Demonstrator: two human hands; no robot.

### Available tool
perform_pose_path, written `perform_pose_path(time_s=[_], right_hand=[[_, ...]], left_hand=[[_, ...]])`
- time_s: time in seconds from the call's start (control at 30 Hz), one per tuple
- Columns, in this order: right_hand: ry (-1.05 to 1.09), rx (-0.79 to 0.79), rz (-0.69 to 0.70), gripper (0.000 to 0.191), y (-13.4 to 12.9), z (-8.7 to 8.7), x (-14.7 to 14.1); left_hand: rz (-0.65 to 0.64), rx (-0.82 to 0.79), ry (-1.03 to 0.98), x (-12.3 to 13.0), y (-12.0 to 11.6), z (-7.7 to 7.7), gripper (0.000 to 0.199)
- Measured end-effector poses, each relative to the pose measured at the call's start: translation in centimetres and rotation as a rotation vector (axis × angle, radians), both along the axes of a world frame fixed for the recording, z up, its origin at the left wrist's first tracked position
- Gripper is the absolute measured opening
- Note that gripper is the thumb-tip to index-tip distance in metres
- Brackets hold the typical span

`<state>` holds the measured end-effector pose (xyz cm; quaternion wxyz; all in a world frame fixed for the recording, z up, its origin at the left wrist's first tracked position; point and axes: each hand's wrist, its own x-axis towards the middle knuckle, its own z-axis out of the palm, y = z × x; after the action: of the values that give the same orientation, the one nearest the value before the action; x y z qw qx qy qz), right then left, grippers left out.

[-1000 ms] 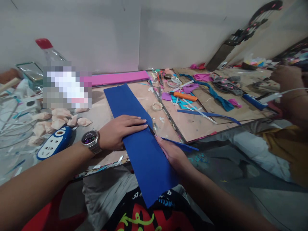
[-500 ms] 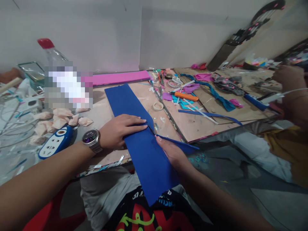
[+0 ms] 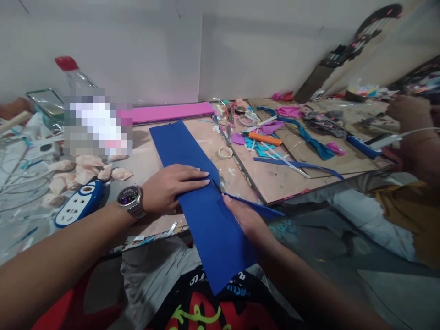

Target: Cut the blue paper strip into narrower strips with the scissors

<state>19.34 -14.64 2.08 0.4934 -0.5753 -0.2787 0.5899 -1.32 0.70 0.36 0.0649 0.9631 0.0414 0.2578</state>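
A long blue foam-like sheet lies slantwise on the table, its near end hanging over the edge above my lap. My left hand, with a watch on the wrist, rests flat across the sheet, fingers stretched toward the right edge. My right hand is closed around a cutting tool with a thin dark blade; its handle is hidden in the grip. The blade meets the sheet just right of my left fingertips. A narrow blue strip splits away from the sheet there and sticks out to the right.
A pink sheet stack lies against the wall. To the right are a tape roll, an orange cutter, a loose blue strip and scraps. A power strip sits left. Another person's hand is at far right.
Both hands, the blue sheet and the blade stay almost in place. The view has shifted very slightly.
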Motion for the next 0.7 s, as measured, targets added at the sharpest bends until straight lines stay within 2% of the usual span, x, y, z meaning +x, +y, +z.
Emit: perform_pose_path(time_s=[0.3,0.5,0.7], right_hand=[[0.063,-0.088,-0.029,0.035,-0.05,-0.58,0.10],[0.005,-0.007,-0.029,0.033,0.18,-0.29,-0.06],[-0.033,-0.021,-0.008,0.037,0.19,0.16,-0.01]], left_hand=[[-0.001,0.009,-0.008,0.03,-0.11,0.08,0.052],[-0.012,0.016,0.000,0.02,-0.02,0.09,0.053],[-0.004,0.009,-0.010,0.02,-0.15,0.06,0.055]])
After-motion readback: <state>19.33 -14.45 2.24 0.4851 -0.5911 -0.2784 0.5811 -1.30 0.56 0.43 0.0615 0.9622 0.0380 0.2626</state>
